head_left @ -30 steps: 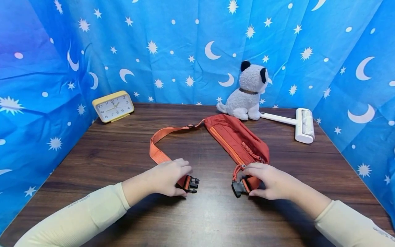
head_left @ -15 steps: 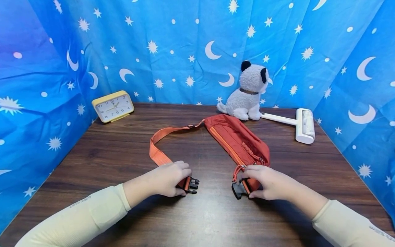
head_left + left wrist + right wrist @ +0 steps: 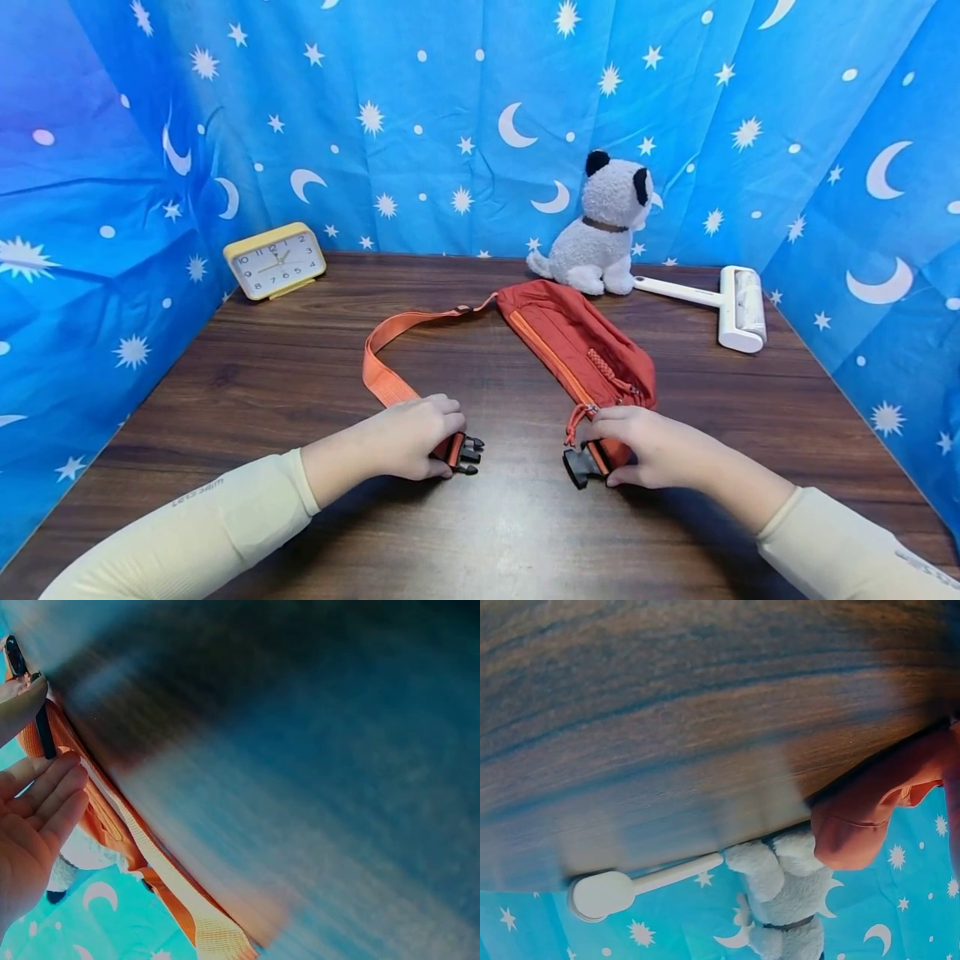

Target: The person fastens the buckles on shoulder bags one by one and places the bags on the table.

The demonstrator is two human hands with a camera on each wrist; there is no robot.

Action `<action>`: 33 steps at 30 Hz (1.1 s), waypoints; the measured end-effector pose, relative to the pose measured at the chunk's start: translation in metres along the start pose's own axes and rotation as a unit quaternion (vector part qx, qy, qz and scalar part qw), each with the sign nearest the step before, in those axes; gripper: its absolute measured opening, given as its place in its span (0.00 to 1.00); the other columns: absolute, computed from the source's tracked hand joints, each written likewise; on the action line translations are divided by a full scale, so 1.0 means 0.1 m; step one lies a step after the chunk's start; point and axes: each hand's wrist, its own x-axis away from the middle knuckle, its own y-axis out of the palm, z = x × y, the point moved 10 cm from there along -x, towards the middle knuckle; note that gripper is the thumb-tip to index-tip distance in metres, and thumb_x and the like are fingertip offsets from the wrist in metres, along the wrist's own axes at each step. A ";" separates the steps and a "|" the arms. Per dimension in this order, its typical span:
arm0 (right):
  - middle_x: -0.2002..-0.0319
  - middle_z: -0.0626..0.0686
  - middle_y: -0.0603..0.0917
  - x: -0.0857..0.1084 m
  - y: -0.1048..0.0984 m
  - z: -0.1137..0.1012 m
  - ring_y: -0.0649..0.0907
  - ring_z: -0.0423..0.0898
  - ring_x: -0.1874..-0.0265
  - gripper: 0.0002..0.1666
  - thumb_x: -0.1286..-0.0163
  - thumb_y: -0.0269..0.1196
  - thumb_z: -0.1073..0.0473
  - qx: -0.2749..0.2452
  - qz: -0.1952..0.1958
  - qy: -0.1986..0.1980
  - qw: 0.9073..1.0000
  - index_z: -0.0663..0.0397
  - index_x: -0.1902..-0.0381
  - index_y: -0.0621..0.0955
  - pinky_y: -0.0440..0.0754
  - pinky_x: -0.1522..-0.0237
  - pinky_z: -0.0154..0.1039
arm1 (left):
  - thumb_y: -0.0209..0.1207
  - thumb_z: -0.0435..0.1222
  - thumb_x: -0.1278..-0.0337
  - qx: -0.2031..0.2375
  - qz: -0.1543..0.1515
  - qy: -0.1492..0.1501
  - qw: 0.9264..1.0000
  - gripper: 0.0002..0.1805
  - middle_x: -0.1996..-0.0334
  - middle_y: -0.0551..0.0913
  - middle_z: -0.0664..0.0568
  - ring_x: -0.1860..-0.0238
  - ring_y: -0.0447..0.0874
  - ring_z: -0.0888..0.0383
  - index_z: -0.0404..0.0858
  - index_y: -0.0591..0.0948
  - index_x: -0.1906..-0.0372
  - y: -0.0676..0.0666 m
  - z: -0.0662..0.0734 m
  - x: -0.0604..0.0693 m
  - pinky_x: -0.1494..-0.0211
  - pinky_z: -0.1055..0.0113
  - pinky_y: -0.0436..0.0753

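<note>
A red waist bag (image 3: 573, 342) lies on the table with its orange strap (image 3: 386, 367) looped to the left. My left hand (image 3: 416, 437) pinches the strap end at the black pronged buckle half (image 3: 468, 454). At the bag's near end, my right hand (image 3: 656, 446) grips the strap by the black socket buckle half (image 3: 581, 465). The two halves face each other, apart. In the left wrist view, thumb and fingers of the left hand (image 3: 34, 817) are at the buckle; the right wrist view shows part of the bag (image 3: 855, 825), not the hand.
A yellow alarm clock (image 3: 275, 260) stands at the back left of the wooden table (image 3: 300, 367). Behind the bag sits a grey-white plush dog (image 3: 600, 225), beside a white lint roller (image 3: 738, 308). A blue star-and-moon cloth (image 3: 420, 92) hangs around the back and sides.
</note>
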 end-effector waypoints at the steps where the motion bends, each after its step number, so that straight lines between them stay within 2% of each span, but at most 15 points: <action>1: 0.59 0.46 0.77 0.00 0.00 0.00 0.77 0.39 0.60 0.31 0.56 0.76 0.61 -0.002 0.000 -0.003 1.000 0.55 0.52 0.78 0.76 0.59 0.38 | 0.71 0.47 0.61 0.002 -0.001 0.000 1.000 0.20 0.71 0.68 0.60 0.68 0.67 0.62 0.42 0.76 0.64 0.00 0.00 0.00 0.65 0.68 0.72; 6: 0.59 0.47 0.78 -0.01 0.00 0.00 0.77 0.40 0.61 0.29 0.56 0.76 0.61 0.002 -0.001 -0.009 1.000 0.56 0.53 0.79 0.77 0.59 0.39 | 0.71 0.46 0.59 0.006 -0.002 0.011 1.000 0.19 0.71 0.69 0.60 0.67 0.68 0.62 0.42 0.76 0.64 0.00 0.01 0.00 0.63 0.68 0.72; 19: 0.58 0.50 0.80 -0.01 0.01 0.02 0.79 0.44 0.57 0.27 0.56 0.76 0.60 0.009 0.001 0.011 1.000 0.56 0.55 0.81 0.78 0.58 0.44 | 0.70 0.43 0.57 0.010 -0.006 0.021 1.000 0.17 0.73 0.67 0.60 0.69 0.67 0.62 0.42 0.75 0.68 -0.01 0.05 -0.02 0.64 0.69 0.71; 27: 0.59 0.49 0.80 0.00 -0.01 0.01 0.79 0.42 0.59 0.28 0.58 0.76 0.61 -0.002 0.010 0.007 1.000 0.56 0.55 0.81 0.78 0.59 0.43 | 0.70 0.44 0.57 0.000 0.000 0.021 1.000 0.17 0.72 0.68 0.60 0.68 0.68 0.62 0.42 0.76 0.67 -0.01 0.04 -0.03 0.63 0.69 0.71; 33: 0.61 0.46 0.78 0.00 -0.05 0.01 0.77 0.39 0.63 0.27 0.55 0.76 0.59 -0.009 0.021 -0.003 1.000 0.54 0.55 0.81 0.76 0.60 0.36 | 0.70 0.46 0.56 -0.002 0.014 0.019 1.000 0.18 0.71 0.70 0.60 0.67 0.69 0.62 0.41 0.77 0.65 -0.04 0.03 -0.02 0.62 0.68 0.72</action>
